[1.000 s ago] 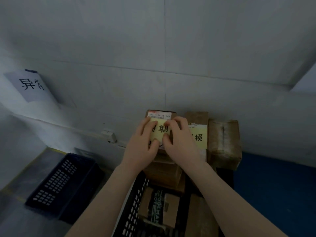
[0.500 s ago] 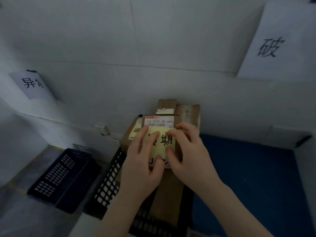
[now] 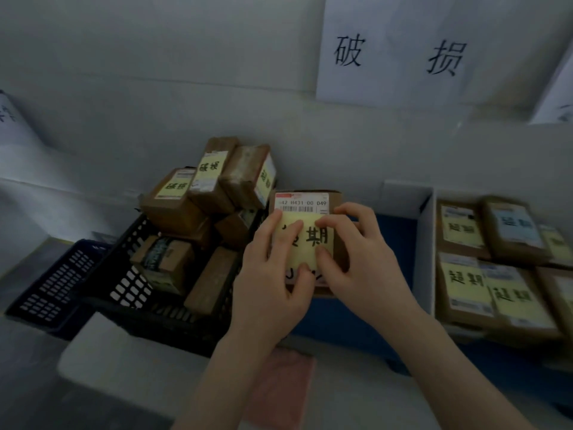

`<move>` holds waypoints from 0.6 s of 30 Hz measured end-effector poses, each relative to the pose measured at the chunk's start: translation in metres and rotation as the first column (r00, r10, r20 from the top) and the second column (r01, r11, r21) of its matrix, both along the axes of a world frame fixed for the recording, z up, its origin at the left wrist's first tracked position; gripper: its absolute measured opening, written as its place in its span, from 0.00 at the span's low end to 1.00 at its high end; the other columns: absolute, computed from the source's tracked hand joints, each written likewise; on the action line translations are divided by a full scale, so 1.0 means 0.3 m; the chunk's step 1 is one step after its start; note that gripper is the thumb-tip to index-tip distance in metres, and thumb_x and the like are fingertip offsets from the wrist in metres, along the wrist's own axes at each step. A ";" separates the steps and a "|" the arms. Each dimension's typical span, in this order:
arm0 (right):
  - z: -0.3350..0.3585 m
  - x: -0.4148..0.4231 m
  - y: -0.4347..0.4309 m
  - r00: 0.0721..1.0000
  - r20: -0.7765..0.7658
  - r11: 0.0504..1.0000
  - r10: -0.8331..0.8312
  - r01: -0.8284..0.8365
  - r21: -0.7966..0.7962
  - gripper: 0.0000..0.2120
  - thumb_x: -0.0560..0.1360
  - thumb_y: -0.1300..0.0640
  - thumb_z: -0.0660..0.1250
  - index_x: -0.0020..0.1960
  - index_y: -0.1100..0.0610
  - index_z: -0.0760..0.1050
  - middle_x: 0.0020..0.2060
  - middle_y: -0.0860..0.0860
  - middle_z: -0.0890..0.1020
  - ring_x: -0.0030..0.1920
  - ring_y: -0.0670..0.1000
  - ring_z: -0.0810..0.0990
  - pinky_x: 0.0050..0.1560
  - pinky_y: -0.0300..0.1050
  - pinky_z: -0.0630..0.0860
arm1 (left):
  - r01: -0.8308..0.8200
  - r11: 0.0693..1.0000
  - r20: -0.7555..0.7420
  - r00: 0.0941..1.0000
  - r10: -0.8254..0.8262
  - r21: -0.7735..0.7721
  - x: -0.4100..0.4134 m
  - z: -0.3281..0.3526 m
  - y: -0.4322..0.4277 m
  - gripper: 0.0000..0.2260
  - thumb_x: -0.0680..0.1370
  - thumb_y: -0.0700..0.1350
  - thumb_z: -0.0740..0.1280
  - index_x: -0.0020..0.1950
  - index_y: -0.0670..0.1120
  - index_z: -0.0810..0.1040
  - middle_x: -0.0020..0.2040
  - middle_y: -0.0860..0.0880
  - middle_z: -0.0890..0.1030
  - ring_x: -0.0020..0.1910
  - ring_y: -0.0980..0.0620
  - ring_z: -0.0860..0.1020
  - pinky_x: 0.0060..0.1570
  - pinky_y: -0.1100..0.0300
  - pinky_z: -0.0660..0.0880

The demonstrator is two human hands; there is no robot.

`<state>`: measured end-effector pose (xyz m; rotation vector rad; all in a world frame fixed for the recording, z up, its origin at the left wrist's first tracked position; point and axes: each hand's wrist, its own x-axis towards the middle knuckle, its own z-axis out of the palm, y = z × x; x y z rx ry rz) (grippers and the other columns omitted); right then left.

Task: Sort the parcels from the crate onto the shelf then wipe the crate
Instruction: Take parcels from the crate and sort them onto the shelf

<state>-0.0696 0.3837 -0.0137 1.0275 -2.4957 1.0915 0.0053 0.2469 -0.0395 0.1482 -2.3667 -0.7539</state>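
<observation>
Starting at 9 o'clock: the black crate [image 3: 130,293] holds a good heap of parcels [image 3: 173,203], so you're nowhere near the wipe yet. Dead centre, your left hand [image 3: 273,287], with the pink cloth [image 3: 279,389] lying under its wrist at 6 o'clock, grips one yellow-noted parcel [image 3: 302,203] together with your right hand [image 3: 359,262]. Fingers are curled over its top and thumbs pinch the near edge, above the blue shelf [image 3: 397,231]. At 3 o'clock, past the white divider [image 3: 424,243], sorted parcels [image 3: 465,283] already lie flat.
</observation>
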 end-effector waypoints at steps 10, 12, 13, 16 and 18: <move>0.034 0.021 0.171 0.995 -0.046 0.995 -0.091 0.090 -0.040 0.15 0.74 0.48 0.64 0.60 0.49 0.72 0.63 0.43 0.64 0.57 0.44 0.71 0.41 0.32 0.76 | 0.107 0.993 -0.032 0.994 -0.109 -0.050 -0.020 0.033 0.143 0.24 0.76 0.54 0.58 0.71 0.48 0.68 0.74 0.50 0.62 0.68 0.52 0.66 0.50 0.66 0.72; 0.037 0.015 0.204 0.992 -0.060 0.993 -0.110 0.108 -0.045 0.15 0.74 0.49 0.64 0.60 0.50 0.72 0.62 0.43 0.64 0.56 0.43 0.70 0.40 0.29 0.73 | 0.121 0.991 -0.030 0.992 -0.123 -0.059 -0.031 0.043 0.175 0.24 0.76 0.54 0.58 0.71 0.48 0.69 0.74 0.50 0.62 0.68 0.52 0.67 0.48 0.66 0.72; 0.039 0.012 0.223 0.992 -0.060 0.992 -0.114 0.111 -0.052 0.15 0.74 0.50 0.64 0.60 0.50 0.72 0.62 0.43 0.64 0.57 0.42 0.70 0.39 0.29 0.73 | 0.117 0.991 -0.029 0.993 -0.119 -0.068 -0.036 0.047 0.195 0.24 0.76 0.54 0.59 0.71 0.48 0.69 0.74 0.50 0.62 0.67 0.51 0.68 0.47 0.65 0.74; 0.052 -0.007 0.283 0.989 -0.085 0.991 -0.119 0.113 -0.078 0.15 0.74 0.49 0.63 0.60 0.50 0.72 0.62 0.44 0.64 0.57 0.38 0.67 0.41 0.25 0.73 | 0.113 0.990 -0.041 0.992 -0.117 -0.080 -0.047 0.064 0.263 0.24 0.76 0.54 0.59 0.71 0.49 0.69 0.75 0.51 0.61 0.67 0.51 0.69 0.44 0.65 0.75; 0.063 -0.035 0.334 0.986 -0.112 0.991 -0.119 0.112 -0.072 0.16 0.74 0.48 0.63 0.60 0.50 0.72 0.63 0.43 0.64 0.56 0.38 0.67 0.39 0.27 0.74 | 0.114 0.990 -0.060 0.991 -0.119 -0.080 -0.070 0.076 0.317 0.24 0.76 0.54 0.59 0.71 0.49 0.69 0.75 0.50 0.61 0.66 0.50 0.69 0.44 0.64 0.77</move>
